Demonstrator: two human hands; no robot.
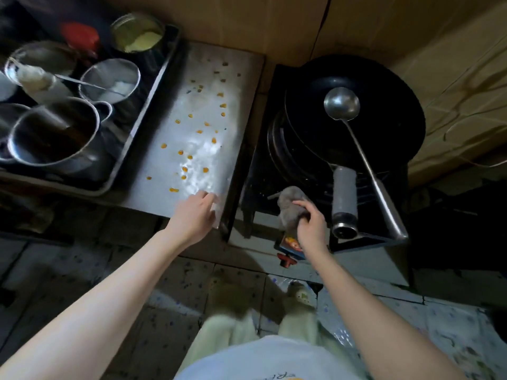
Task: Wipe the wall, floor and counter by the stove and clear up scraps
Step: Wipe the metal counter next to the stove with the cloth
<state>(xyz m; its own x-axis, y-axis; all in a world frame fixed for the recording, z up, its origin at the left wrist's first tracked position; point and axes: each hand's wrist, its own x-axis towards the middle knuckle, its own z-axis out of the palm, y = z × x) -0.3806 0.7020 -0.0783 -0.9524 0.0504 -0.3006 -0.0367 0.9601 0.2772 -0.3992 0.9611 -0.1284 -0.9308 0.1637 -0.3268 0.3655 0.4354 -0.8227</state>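
My left hand (pixel 195 213) lies flat, fingers straight, on counter (pixel 170 138) edge mid-frame; right hand (pixel 311 224) clutches grey rag (pixel 289 200); shirt print (pixel 277 375) unreadable.

Two hands (pixel 193 215), one cloth (pixel 290 207), one wok (pixel 389 105), one ladle (pixel 341 103), one tray (pixel 156 86), roughly two dozen scraps (pixel 183 169).

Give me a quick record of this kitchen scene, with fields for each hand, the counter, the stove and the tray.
left hand: rests on the near right corner of the counter, holding nothing
right hand: grips a grey cloth in front of the stove
counter: metal, strewn with small orange scraps, not yet wiped
stove: black wok on it, ladle lying in the wok
tray: left of the counter, holds metal pots
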